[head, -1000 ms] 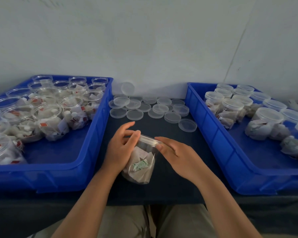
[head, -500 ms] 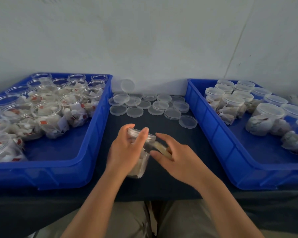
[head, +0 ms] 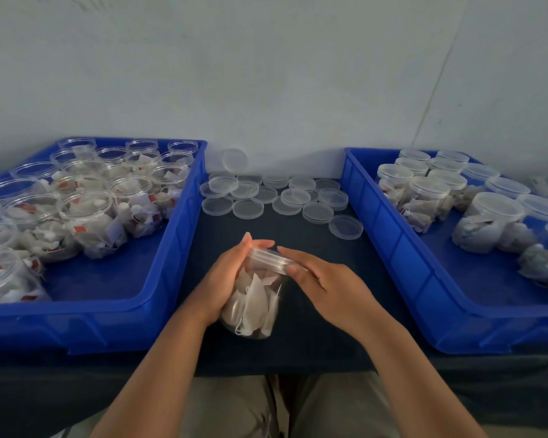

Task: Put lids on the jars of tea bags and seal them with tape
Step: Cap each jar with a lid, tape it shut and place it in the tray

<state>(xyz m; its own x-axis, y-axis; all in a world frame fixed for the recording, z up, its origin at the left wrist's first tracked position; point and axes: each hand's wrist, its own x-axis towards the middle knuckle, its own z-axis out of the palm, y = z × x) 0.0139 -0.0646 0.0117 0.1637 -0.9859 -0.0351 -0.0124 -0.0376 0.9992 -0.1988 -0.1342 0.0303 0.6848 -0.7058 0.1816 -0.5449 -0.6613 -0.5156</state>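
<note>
A clear jar of tea bags (head: 254,306) is tilted toward me over the dark table, with a clear lid (head: 266,258) on its mouth. My left hand (head: 222,279) grips the jar from the left, with the fingers wrapped behind it and the thumb near the lid. My right hand (head: 329,286) is at the lid's right edge, which its index finger and thumb pinch. No tape is clearly visible.
A blue bin (head: 108,314) on the left holds several open jars of tea bags (head: 86,213). Another blue bin (head: 424,279) on the right holds several lidded jars (head: 431,191). Loose clear lids (head: 247,208) lie between the bins near the wall.
The jar has been turned and tipped toward me between both hands. My right hand has moved from the jar's side up to the rim of the lid.
</note>
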